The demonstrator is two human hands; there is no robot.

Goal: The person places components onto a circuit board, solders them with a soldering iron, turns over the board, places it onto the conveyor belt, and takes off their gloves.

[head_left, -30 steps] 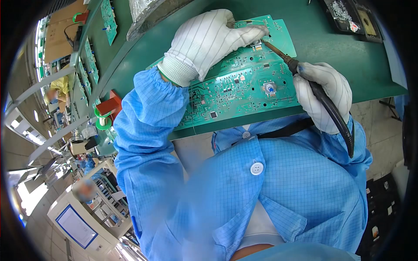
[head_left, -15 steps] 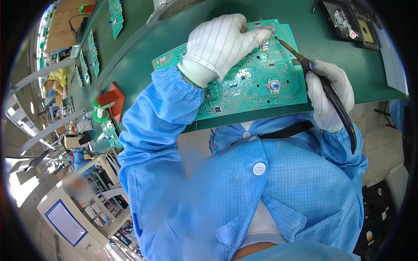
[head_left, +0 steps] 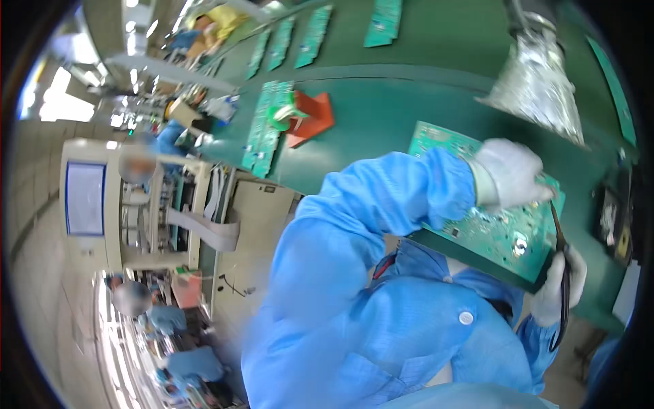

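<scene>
Gloved hands work over a green circuit board (head_left: 501, 235) on the near right of a bench (head_left: 381, 136). Fingers of the right hand (head_left: 562, 283) wrap a soldering iron (head_left: 565, 293), its tip beside the left hand's (head_left: 507, 174) fingertips. That left hand rests palm down over the board's far part; whether it pinches anything cannot be told. Left of the board stands a red holder (head_left: 315, 121) with a green spool (head_left: 279, 117); at far right hangs a foil-wrapped duct (head_left: 538, 88).
</scene>
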